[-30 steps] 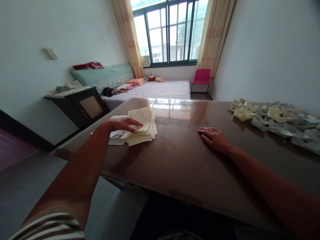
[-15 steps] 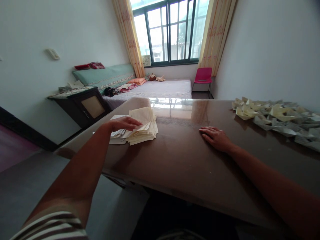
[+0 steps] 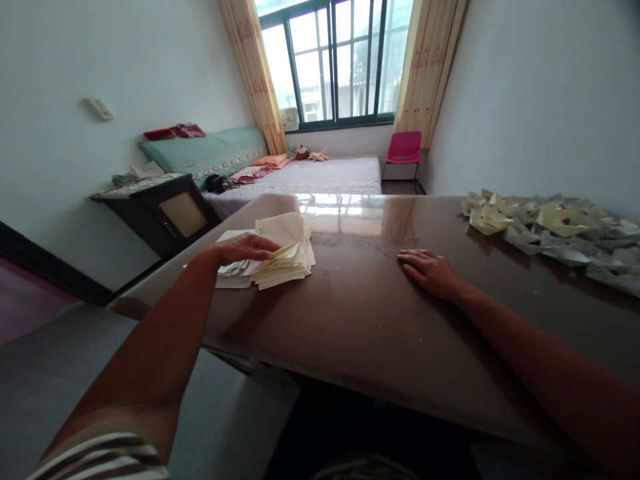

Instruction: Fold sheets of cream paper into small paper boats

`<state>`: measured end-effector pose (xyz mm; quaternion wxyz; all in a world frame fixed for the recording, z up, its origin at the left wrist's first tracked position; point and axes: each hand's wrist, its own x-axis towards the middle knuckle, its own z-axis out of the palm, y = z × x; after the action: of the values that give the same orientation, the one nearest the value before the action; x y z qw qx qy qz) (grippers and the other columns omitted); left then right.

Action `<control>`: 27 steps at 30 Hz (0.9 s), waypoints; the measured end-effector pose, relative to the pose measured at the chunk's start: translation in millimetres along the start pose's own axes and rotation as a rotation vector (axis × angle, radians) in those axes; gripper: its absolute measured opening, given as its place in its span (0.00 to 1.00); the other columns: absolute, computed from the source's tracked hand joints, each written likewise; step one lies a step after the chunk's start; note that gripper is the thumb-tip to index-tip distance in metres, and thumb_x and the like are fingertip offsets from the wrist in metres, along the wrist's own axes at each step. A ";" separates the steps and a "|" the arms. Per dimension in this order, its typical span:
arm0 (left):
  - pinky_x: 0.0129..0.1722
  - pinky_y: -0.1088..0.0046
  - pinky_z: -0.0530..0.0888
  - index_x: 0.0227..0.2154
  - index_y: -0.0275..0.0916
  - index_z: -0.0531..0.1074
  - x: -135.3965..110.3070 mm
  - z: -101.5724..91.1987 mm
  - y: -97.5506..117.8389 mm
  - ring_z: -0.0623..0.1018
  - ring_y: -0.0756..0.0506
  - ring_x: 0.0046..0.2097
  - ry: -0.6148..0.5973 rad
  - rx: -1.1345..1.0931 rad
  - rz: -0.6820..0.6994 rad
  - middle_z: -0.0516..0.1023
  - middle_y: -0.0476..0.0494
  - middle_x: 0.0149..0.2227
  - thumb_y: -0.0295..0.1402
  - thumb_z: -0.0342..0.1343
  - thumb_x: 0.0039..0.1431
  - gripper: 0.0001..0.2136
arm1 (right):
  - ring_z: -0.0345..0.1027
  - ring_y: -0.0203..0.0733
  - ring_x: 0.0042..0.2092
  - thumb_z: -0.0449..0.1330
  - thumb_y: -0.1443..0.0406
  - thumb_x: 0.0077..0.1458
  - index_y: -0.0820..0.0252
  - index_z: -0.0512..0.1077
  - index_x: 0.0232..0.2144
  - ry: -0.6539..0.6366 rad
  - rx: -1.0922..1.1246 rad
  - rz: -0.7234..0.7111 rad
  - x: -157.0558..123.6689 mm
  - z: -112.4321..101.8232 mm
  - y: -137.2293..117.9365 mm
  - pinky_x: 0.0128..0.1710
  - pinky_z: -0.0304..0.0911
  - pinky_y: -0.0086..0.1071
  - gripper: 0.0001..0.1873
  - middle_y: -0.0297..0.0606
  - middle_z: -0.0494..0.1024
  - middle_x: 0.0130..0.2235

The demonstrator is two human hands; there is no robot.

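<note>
Nothing much has shifted since a moment ago: left hand [image 3: 245, 248] still lies on the stack of paper [image 3: 280, 257] at the tabletop's [image 3: 360, 313] left edge, fingers loose over the sheets (no clenched grip, top pages curling up). Right hand [image 3: 429, 272] stays flat and empty on the bare wood, well apart. Folded paper shapes [image 3: 545, 230] heap at far right.

Legible text: none. The paper stack [image 3: 280, 257] under the left hand [image 3: 245, 248] shows faint ruled or written lines, too small to read. The clock [image 3: 289, 119] on the windowsill has a dial, its numerals not readable.
</note>
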<state>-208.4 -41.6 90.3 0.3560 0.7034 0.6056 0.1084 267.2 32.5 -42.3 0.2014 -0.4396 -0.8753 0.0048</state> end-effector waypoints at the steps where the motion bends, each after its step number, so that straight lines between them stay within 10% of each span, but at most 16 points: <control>1: 0.53 0.69 0.68 0.51 0.41 0.73 -0.2 0.0 -1.6 0.72 0.39 0.54 0.005 -0.015 -0.002 0.76 0.43 0.52 0.53 0.61 0.44 0.32 | 0.61 0.50 0.58 0.47 0.56 0.61 0.49 0.69 0.53 -0.001 0.000 0.005 0.0 0.0 0.0 0.52 0.62 0.49 0.22 0.37 0.71 0.57; 13: 0.46 0.69 0.72 0.45 0.37 0.76 4.7 4.5 -31.6 0.75 0.41 0.46 0.181 -0.023 -0.029 0.79 0.42 0.45 0.56 0.59 0.43 0.32 | 0.61 0.50 0.59 0.47 0.56 0.61 0.49 0.69 0.54 0.006 0.010 0.008 0.6 4.3 3.5 0.54 0.60 0.49 0.22 0.36 0.71 0.57; 17: 0.44 0.68 0.71 0.46 0.33 0.73 5.9 4.8 -20.8 0.74 0.39 0.47 0.588 0.142 -0.057 0.78 0.39 0.44 0.55 0.48 0.55 0.30 | 0.61 0.49 0.58 0.47 0.56 0.61 0.49 0.69 0.53 0.009 0.023 -0.005 0.5 3.5 3.1 0.54 0.60 0.48 0.21 0.37 0.71 0.57; 21: 0.50 0.63 0.64 0.51 0.39 0.68 6.2 19.4 35.7 0.72 0.36 0.51 0.979 0.435 -0.028 0.75 0.37 0.47 0.48 0.38 0.64 0.23 | 0.62 0.49 0.58 0.47 0.57 0.61 0.49 0.69 0.53 0.012 0.022 0.003 -0.1 -0.3 -0.6 0.54 0.61 0.49 0.21 0.37 0.71 0.57; 27: 0.39 0.69 0.67 0.48 0.42 0.67 38.2 117.6 122.0 0.76 0.42 0.41 0.552 0.698 0.326 0.77 0.40 0.40 0.34 0.41 0.66 0.13 | 0.66 0.49 0.55 0.53 0.58 0.58 0.54 0.69 0.54 0.023 0.210 0.120 1.8 -4.4 4.1 0.55 0.61 0.47 0.22 0.41 0.74 0.53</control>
<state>-35.9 -51.2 71.8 -0.0977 0.8119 0.5593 0.1358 270.9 35.7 -38.4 0.2558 -0.4677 -0.8397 0.1036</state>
